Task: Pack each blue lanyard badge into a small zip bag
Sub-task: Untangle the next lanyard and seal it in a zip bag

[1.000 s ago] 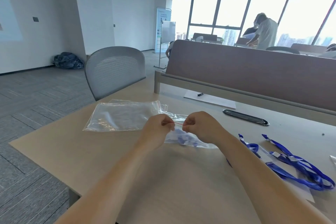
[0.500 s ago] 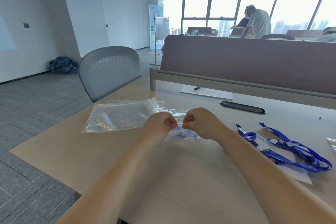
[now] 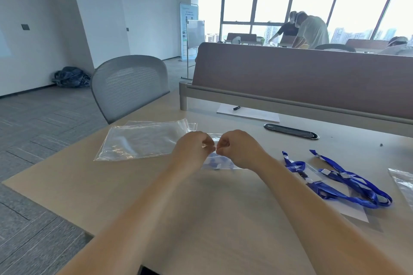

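Head, hands: left hand (image 3: 194,148) and right hand (image 3: 239,150) each pinch the top strip of the zip bag (image 3: 226,166), knuckles nearly touching.
Change: they have drawn together; the seal looks almost finished.
Badge: blue lanyard badge (image 3: 214,161) lies inside that bag on the table (image 3: 201,219).

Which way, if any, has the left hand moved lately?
Yes: the left hand slid right along the seal of the small zip bag, away from the large empty bag, nearly meeting the right hand.

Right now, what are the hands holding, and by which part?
The left hand and right hand both pinch the small clear plastic zip bag, with a blue lanyard inside, along its top seal edge.
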